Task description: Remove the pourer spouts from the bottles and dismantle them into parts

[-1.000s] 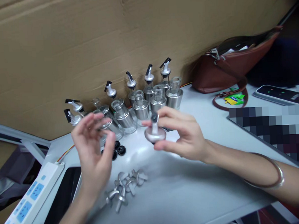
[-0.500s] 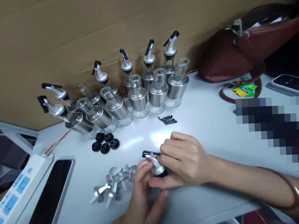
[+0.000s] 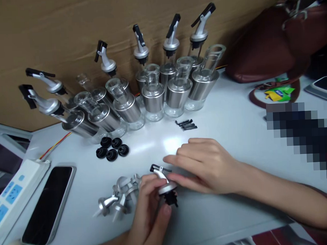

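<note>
My left hand [image 3: 149, 209] grips a bottle pourer [image 3: 168, 189] between thumb and fingers, near the front of the table. The pourer has a silver spout, a black flip lever on top and a black ribbed stopper below. At its right, my right hand [image 3: 206, 167] is open, with index finger and thumb apart around the lever's end; whether the thumb touches it I cannot tell. Silver spout pieces [image 3: 124, 192] lie in a pile left of my left hand. Beyond are several black stoppers [image 3: 112, 148] and small black levers [image 3: 186, 124].
Glass bottles with steel sleeves [image 3: 153, 97] stand in two rows at the back, several topped with pourers. At the left lie a phone [image 3: 49, 205] and a power strip [image 3: 13, 197]. A brown bag [image 3: 260, 49] and small green-yellow packets [image 3: 280, 94] are at the right.
My right hand has loosened from the pourer and drawn slightly right, its fingers spreading. The pourer stays in my left hand, its black stopper now more exposed. The view has shifted closer.
</note>
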### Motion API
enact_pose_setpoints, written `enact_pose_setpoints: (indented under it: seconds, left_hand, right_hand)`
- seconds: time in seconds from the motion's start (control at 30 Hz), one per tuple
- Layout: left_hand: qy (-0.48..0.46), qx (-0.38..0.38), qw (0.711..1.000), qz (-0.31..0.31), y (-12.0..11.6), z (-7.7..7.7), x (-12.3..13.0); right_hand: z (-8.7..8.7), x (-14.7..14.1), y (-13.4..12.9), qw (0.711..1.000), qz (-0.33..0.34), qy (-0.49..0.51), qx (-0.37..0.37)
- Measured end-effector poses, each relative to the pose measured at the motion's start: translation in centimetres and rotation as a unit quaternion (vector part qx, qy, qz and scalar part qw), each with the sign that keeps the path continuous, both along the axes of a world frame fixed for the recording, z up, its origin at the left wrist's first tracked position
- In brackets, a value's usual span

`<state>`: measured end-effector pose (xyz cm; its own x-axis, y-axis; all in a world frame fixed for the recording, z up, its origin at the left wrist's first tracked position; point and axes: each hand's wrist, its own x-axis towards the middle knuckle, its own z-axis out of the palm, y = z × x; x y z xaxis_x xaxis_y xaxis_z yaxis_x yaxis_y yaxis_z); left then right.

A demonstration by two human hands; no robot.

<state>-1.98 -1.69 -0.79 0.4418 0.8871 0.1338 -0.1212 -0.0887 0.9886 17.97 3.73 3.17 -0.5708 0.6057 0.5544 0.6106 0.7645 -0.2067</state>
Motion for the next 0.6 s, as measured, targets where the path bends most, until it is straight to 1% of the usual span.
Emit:
enact_pose_setpoints:
  seconds: [0.1, 0.27, 0.33, 0.37, 0.43, 0.53, 0.6]
  left_hand:
    - [-0.007, -0.004, 0.999, -0.047, 0.4, 0.3, 0.2]
    - [0.000, -0.027, 0.999, -0.030, 0.5, 0.2, 0.1]
    - [0.012, -0.051, 0.997, -0.048, 0.2, 0.0, -0.2]
    - [0.014, -0.065, 0.996, -0.060, 0.1, 0.0, -0.3]
    - [0.002, -0.089, 0.993, -0.074, 0.0, -0.1, -0.4]
    - [-0.041, -0.122, 0.989, -0.077, 0.1, 0.0, 0.1]
    - [-0.063, -0.136, 0.985, -0.088, 0.3, 0.1, 0.5]
  right_hand:
    - [-0.4, -0.1, 0.1, 0.999, 0.019, -0.018, -0.041]
    - [-0.8, -0.8, -0.2, 0.995, 0.064, -0.028, -0.069]
    - [-0.9, -1.1, -0.3, 0.993, 0.076, -0.024, -0.089]
    - [-0.9, -1.2, -0.4, 0.993, 0.079, -0.025, -0.089]
    - [-0.9, -1.3, -0.4, 0.994, 0.078, -0.033, -0.067]
    - [-0.7, -1.4, -0.5, 0.996, 0.071, -0.052, -0.029]
    - [-0.7, -1.4, -0.5, 0.996, 0.070, -0.058, -0.022]
